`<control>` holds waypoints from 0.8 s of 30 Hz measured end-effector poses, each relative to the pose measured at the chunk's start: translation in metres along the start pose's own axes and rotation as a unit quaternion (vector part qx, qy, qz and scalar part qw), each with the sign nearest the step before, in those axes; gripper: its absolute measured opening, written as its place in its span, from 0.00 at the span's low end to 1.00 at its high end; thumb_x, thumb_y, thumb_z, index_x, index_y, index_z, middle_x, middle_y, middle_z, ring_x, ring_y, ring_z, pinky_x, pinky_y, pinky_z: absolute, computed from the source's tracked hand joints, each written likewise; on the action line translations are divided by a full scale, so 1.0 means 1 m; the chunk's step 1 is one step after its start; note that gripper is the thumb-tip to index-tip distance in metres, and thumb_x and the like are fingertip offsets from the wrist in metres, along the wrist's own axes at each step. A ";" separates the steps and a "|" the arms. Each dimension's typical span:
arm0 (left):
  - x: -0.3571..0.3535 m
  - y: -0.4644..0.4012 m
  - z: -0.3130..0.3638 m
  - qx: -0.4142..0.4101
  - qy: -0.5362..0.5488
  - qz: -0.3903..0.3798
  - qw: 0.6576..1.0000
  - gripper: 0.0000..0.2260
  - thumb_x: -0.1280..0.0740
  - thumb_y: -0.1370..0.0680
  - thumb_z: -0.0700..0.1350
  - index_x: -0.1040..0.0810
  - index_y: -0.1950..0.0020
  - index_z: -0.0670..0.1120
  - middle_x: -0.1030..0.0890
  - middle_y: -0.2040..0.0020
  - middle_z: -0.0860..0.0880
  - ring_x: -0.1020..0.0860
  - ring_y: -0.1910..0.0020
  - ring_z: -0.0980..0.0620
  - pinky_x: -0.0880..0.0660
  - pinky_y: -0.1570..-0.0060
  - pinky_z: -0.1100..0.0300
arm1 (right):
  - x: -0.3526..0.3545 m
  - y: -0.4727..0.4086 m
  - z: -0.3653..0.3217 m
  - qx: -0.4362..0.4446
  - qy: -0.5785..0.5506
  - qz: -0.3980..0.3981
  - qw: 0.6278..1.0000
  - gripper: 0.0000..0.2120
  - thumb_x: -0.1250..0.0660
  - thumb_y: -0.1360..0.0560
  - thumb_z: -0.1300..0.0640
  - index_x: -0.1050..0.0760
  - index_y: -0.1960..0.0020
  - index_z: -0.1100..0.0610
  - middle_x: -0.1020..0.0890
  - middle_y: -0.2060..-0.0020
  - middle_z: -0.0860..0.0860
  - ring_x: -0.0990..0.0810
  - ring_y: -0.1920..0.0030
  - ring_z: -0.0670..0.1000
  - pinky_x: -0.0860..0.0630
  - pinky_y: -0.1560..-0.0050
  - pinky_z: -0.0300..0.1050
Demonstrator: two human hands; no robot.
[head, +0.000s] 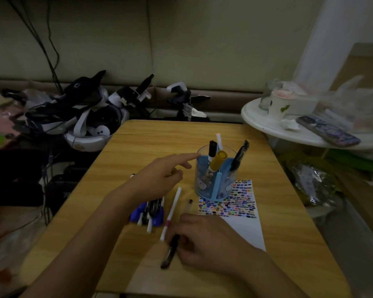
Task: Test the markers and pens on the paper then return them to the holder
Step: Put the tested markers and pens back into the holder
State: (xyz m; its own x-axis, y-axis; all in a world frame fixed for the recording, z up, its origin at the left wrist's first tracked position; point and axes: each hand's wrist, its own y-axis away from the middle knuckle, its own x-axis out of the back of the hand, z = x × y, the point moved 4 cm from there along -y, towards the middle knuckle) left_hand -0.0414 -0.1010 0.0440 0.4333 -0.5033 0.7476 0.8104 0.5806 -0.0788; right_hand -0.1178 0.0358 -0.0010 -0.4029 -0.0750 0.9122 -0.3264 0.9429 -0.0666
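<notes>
A clear blue pen holder (213, 179) stands mid-table with a yellow marker (218, 161), a black-capped marker (212, 148), a white pen (219, 139) and a black pen (239, 155) in it. My left hand (159, 177) hovers left of the holder, fingers apart, its forefinger touching the rim. My right hand (205, 241) is closed on a black pen (169, 253) lying on the table. A white pen with a pink band (170, 214) lies between my hands. A pile of pens and blue markers (149, 212) lies under my left wrist. The paper (239, 211) carries many colour swatches.
The wooden table (138, 143) ends near my body. A round white table (263, 123) at the right carries a cup (278, 104) and a phone (327, 131). Headsets and cables (91, 117) are heaped beyond the left edge. Bags (310, 183) lie at the right.
</notes>
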 end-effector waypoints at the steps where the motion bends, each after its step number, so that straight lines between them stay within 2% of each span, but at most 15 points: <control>1: 0.000 0.000 0.000 0.000 -0.002 -0.001 1.000 0.28 0.43 0.17 0.39 0.39 0.26 0.68 0.25 0.35 0.57 0.23 0.42 0.58 0.23 0.42 0.57 | 0.000 0.000 0.001 0.003 -0.001 0.000 1.000 0.14 0.34 0.25 0.51 0.24 0.40 0.41 0.22 0.50 0.41 0.24 0.52 0.42 0.36 0.61 0.27; 2: 0.000 0.000 0.000 -0.001 -0.004 -0.001 1.000 0.28 0.42 0.17 0.38 0.39 0.25 0.67 0.25 0.34 0.57 0.23 0.43 0.58 0.23 0.42 0.57 | 0.001 0.000 0.001 0.005 -0.002 0.001 1.000 0.14 0.34 0.25 0.51 0.24 0.40 0.42 0.22 0.50 0.41 0.24 0.52 0.42 0.38 0.61 0.26; 4: 0.000 0.000 0.001 -0.005 -0.007 0.001 1.000 0.27 0.42 0.17 0.38 0.39 0.24 0.65 0.26 0.34 0.56 0.23 0.43 0.57 0.23 0.42 0.56 | 0.001 0.001 0.003 0.010 -0.002 0.005 1.000 0.12 0.34 0.24 0.51 0.24 0.41 0.42 0.22 0.50 0.41 0.24 0.53 0.43 0.37 0.62 0.28; 8: 0.000 0.000 0.002 -0.010 -0.001 0.004 1.000 0.27 0.42 0.17 0.38 0.38 0.24 0.64 0.26 0.33 0.56 0.23 0.42 0.57 0.24 0.42 0.58 | 0.006 0.003 0.006 0.002 0.017 0.043 0.999 0.10 0.36 0.23 0.49 0.28 0.42 0.41 0.23 0.54 0.43 0.25 0.56 0.43 0.29 0.62 0.41; 10: 0.000 -0.001 0.002 -0.011 0.001 0.007 1.000 0.27 0.42 0.17 0.38 0.37 0.24 0.64 0.27 0.33 0.57 0.23 0.42 0.57 0.24 0.42 0.59 | 0.014 0.005 0.007 -0.002 0.009 0.086 0.996 0.08 0.37 0.23 0.50 0.29 0.44 0.41 0.23 0.57 0.43 0.27 0.60 0.42 0.32 0.65 0.40; 13: 0.001 -0.001 0.003 -0.013 0.005 0.011 1.000 0.27 0.41 0.18 0.37 0.37 0.25 0.64 0.27 0.34 0.56 0.24 0.42 0.57 0.25 0.41 0.59 | 0.035 0.011 0.008 -0.015 -0.022 0.181 0.983 0.05 0.36 0.22 0.50 0.29 0.46 0.43 0.25 0.61 0.39 0.27 0.63 0.36 0.34 0.67 0.32; 17: 0.001 -0.002 0.005 -0.023 0.002 0.005 1.000 0.28 0.41 0.18 0.36 0.34 0.26 0.64 0.28 0.35 0.55 0.25 0.41 0.57 0.25 0.40 0.59 | 0.068 0.024 0.016 -0.051 -0.064 0.348 0.934 0.05 0.35 0.22 0.48 0.31 0.50 0.41 0.27 0.62 0.38 0.26 0.63 0.41 0.32 0.66 0.31; 20: 0.000 -0.003 0.002 -0.015 -0.003 0.007 1.000 0.27 0.41 0.18 0.37 0.35 0.26 0.65 0.28 0.35 0.56 0.24 0.42 0.56 0.24 0.41 0.56 | 0.093 0.034 0.023 -0.069 -0.104 0.457 0.881 0.09 0.31 0.22 0.53 0.30 0.51 0.42 0.24 0.61 0.40 0.23 0.63 0.45 0.29 0.68 0.32; 22: -0.002 -0.004 0.002 -0.010 -0.009 0.006 1.000 0.27 0.41 0.18 0.38 0.36 0.25 0.65 0.28 0.34 0.57 0.24 0.43 0.56 0.24 0.41 0.55 | 0.107 0.041 0.028 -0.072 -0.141 0.514 0.843 0.10 0.31 0.22 0.55 0.29 0.50 0.42 0.22 0.61 0.39 0.22 0.65 0.45 0.29 0.68 0.31; 24: -0.003 -0.005 0.002 -0.008 -0.009 0.009 1.000 0.27 0.41 0.17 0.39 0.38 0.24 0.64 0.29 0.34 0.57 0.23 0.43 0.56 0.24 0.42 0.57 | 0.117 0.047 0.035 -0.078 -0.162 0.556 0.812 0.07 0.31 0.21 0.53 0.28 0.49 0.42 0.22 0.62 0.42 0.23 0.66 0.47 0.26 0.68 0.41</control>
State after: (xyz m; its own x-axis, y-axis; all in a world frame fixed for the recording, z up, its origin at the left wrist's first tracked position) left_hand -0.0472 -0.1009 0.0431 0.4409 -0.4810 0.7578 0.8090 0.5786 -0.1034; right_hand -0.2101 0.0596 0.0882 -0.5856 0.7931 0.1675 0.4947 0.5134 -0.7012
